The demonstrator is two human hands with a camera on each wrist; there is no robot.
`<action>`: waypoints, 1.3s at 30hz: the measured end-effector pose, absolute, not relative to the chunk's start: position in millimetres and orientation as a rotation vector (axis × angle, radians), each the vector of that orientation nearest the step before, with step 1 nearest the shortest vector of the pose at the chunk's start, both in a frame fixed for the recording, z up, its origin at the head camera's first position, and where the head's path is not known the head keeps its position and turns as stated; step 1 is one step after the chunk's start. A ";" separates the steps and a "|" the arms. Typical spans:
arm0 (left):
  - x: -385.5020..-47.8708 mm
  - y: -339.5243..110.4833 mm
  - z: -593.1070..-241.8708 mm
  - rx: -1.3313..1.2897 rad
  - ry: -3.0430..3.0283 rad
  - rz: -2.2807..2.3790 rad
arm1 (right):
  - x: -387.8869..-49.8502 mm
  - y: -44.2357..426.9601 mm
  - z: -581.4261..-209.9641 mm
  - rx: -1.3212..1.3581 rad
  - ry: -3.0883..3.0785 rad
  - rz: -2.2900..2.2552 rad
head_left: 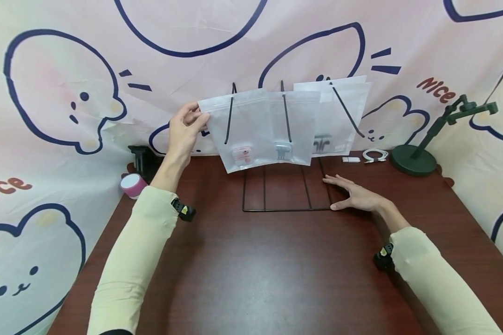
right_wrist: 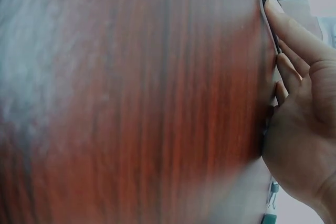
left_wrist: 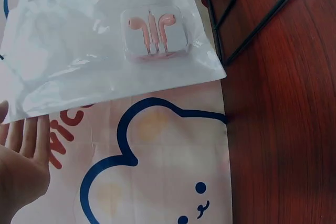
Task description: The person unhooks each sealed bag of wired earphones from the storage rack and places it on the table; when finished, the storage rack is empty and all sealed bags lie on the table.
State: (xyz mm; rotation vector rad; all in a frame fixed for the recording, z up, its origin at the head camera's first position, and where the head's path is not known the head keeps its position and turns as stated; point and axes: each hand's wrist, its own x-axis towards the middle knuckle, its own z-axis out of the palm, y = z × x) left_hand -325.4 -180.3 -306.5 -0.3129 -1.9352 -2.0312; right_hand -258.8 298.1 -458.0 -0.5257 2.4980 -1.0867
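My left hand (head_left: 183, 135) pinches the upper left corner of a white translucent bag (head_left: 243, 125), which hangs on a black hook. In the left wrist view that bag (left_wrist: 68, 51) shows a case with pink earphones (left_wrist: 155, 32), and my left hand (left_wrist: 23, 166) is at its edge. Beside it hangs a second bag (head_left: 295, 121) holding a light blue item (head_left: 282, 150), then more bags (head_left: 339, 111) at the right hook. My right hand (head_left: 356, 196), fingers spread, touches the right side of the black wire rack base (head_left: 285, 211); the right wrist view shows this hand (right_wrist: 304, 114) too.
A green stand (head_left: 415, 158) is at the back right of the brown table (head_left: 268, 270), near a white cable (head_left: 375, 155) and a small white item (head_left: 350, 159). At the back left are a pink-and-white roll (head_left: 132, 184) and a black object (head_left: 142, 160). Behind hangs a printed cloth.
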 end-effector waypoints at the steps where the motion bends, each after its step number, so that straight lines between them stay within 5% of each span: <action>1: -324.9 -179.9 -306.3 -0.315 -1.932 -2.046 | -258.6 298.1 -457.8 -0.526 2.499 -1.088; 39: -212.7 -195.6 -301.9 -0.424 -2.014 -2.026 | -259.7 297.2 -460.3 -0.531 2.522 -1.075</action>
